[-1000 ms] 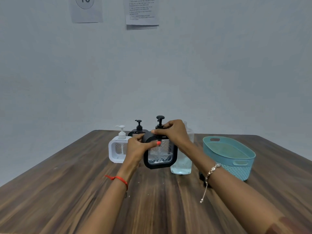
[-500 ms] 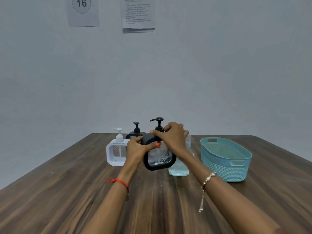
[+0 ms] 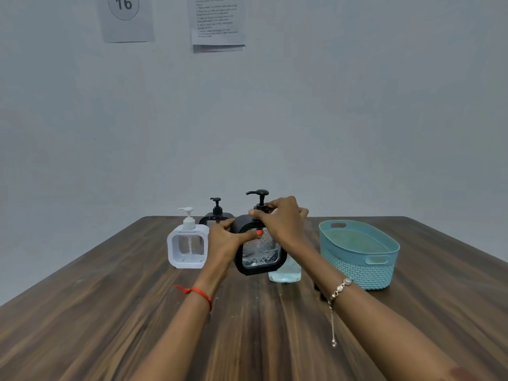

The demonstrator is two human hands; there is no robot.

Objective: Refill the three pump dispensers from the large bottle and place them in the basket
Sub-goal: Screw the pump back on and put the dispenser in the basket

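Head view: both forearms reach up from the bottom edge and meet at frame centre on a black pump dispenser (image 3: 259, 253), which is slightly tilted, just in front of the large clear bottle (image 3: 286, 272). The left hand (image 3: 226, 242) wraps the dispenser's upper left corner, its thumb laid across the front window. The right hand (image 3: 284, 224) arches over the top, its fingertips pinching the collar at the pump's base. Left of centre a white pump dispenser (image 3: 188, 247) stands upright, with a second black dispenser (image 3: 217, 215) behind it. The teal basket (image 3: 354, 268) sits at right on the wooden table (image 3: 110, 312), near the bottle. A red thread (image 3: 196, 292) circles the left wrist and a bracelet (image 3: 339, 288) the right.
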